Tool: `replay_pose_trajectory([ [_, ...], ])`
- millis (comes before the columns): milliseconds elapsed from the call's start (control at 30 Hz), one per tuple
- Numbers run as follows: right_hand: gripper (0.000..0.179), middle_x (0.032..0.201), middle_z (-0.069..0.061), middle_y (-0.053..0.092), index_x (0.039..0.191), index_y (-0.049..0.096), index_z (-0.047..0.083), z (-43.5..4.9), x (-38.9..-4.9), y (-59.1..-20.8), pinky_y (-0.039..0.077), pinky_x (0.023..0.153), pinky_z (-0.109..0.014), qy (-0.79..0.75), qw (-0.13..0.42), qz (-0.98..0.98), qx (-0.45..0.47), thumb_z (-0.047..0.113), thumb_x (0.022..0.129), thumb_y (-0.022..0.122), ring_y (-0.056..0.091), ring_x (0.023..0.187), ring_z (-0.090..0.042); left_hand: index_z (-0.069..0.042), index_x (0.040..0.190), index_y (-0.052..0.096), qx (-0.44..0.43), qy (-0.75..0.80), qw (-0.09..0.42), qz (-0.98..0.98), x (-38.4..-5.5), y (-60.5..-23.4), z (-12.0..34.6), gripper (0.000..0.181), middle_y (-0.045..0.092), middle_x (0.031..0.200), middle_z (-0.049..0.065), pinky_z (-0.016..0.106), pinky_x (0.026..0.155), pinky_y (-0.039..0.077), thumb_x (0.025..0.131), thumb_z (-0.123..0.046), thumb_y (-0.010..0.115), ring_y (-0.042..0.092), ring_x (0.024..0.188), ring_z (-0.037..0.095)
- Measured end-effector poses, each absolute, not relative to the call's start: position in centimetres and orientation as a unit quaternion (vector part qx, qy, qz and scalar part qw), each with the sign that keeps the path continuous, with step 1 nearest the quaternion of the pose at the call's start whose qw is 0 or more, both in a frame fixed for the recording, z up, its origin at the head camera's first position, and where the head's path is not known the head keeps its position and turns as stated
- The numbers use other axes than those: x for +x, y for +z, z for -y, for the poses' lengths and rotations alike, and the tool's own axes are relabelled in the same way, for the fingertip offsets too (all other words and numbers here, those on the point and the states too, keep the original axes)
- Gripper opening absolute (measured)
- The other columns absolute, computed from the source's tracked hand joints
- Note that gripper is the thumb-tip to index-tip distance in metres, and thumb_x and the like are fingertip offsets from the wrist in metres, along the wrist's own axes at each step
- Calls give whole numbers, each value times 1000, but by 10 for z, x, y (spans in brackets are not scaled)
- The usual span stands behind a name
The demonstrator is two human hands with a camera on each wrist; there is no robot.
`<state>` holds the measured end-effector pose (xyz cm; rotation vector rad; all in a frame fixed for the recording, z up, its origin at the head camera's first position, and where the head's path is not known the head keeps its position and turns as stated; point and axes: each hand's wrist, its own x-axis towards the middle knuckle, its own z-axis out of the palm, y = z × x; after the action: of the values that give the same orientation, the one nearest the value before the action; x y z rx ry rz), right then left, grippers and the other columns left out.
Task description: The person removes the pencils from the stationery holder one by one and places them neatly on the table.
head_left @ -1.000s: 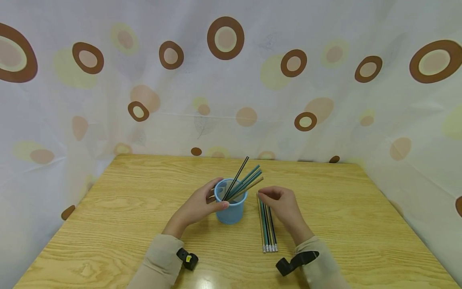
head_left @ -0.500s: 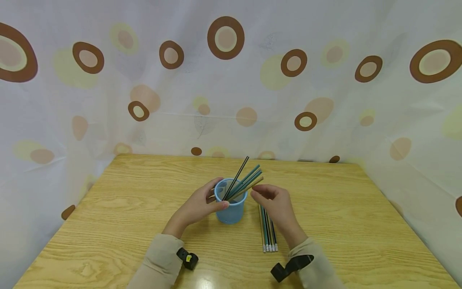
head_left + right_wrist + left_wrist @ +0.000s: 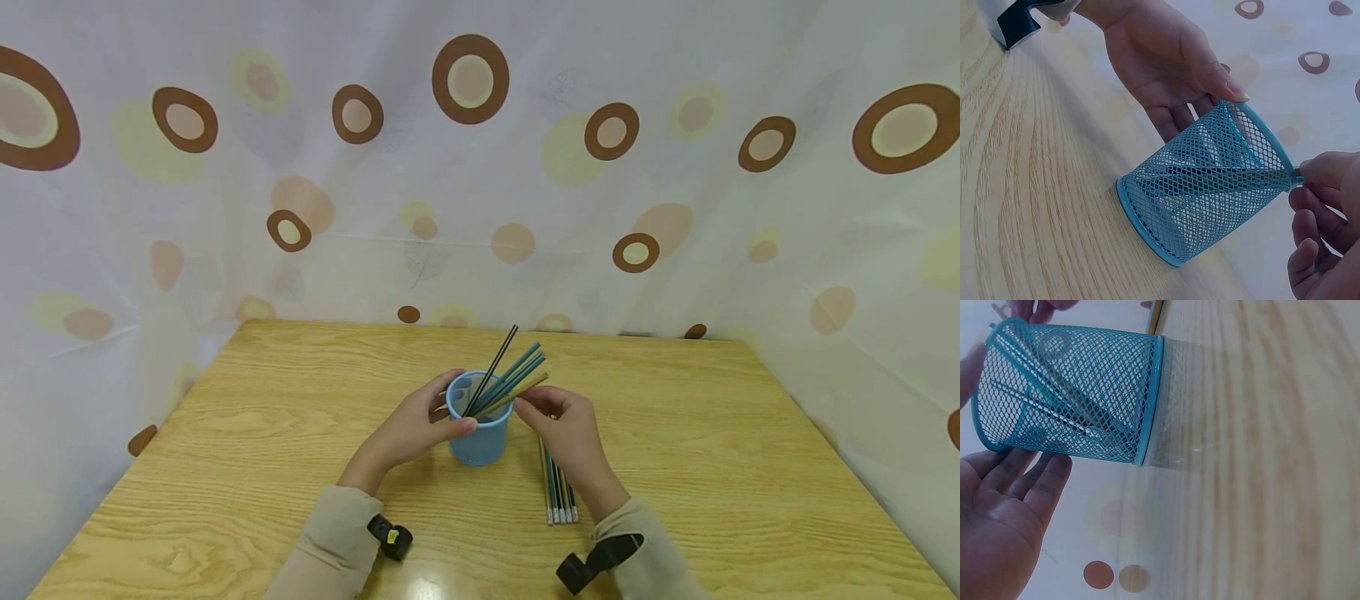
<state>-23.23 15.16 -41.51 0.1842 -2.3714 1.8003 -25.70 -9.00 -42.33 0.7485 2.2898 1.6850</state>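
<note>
A light-blue mesh pencil cup [image 3: 480,443] stands upright on the table. My left hand [image 3: 416,427] holds it from the left, thumb at the rim and fingers round the far side. Several black, teal and gold pencils lean to the right inside it. At the cup's right rim my right hand [image 3: 564,429] pinches a gold pencil [image 3: 534,382] that slants out of the cup. In the right wrist view the right thumb [image 3: 1322,169] and a finger meet at the rim. Under the right hand lies a row of pencils [image 3: 558,496], its far ends hidden.
The wooden table [image 3: 247,433] reaches back to a white curtain [image 3: 465,167] with brown and yellow spots. Black camera straps [image 3: 390,537] sit on both wrists over beige sleeves.
My right hand has moved left from the far end of the pencil row to the cup's rim. The gold pencil in the cup has tipped slightly lower. My left hand and the cup stay put.
</note>
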Motion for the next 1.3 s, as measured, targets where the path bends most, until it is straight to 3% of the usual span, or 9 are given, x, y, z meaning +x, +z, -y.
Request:
replay_pose_trajectory([
  [767,12,90,-7,68,94,75,6,-150,-229,-412,51,66,-26,612,90,781,90,17,90,76,59,84,-22,-16,157,27,255,571,102,-773,-256,-422,90,82,40,152,7,42,112,35,92,-32,73,38,140,28],
  [1300,16,91,-7,68,93,72,3,-151,-225,-404,50,68,-25,637,139,751,104,18,91,74,59,84,-19,-17,156,27,250,575,104,-772,-256,-423,89,81,40,152,7,42,112,35,91,-31,74,37,140,27],
])
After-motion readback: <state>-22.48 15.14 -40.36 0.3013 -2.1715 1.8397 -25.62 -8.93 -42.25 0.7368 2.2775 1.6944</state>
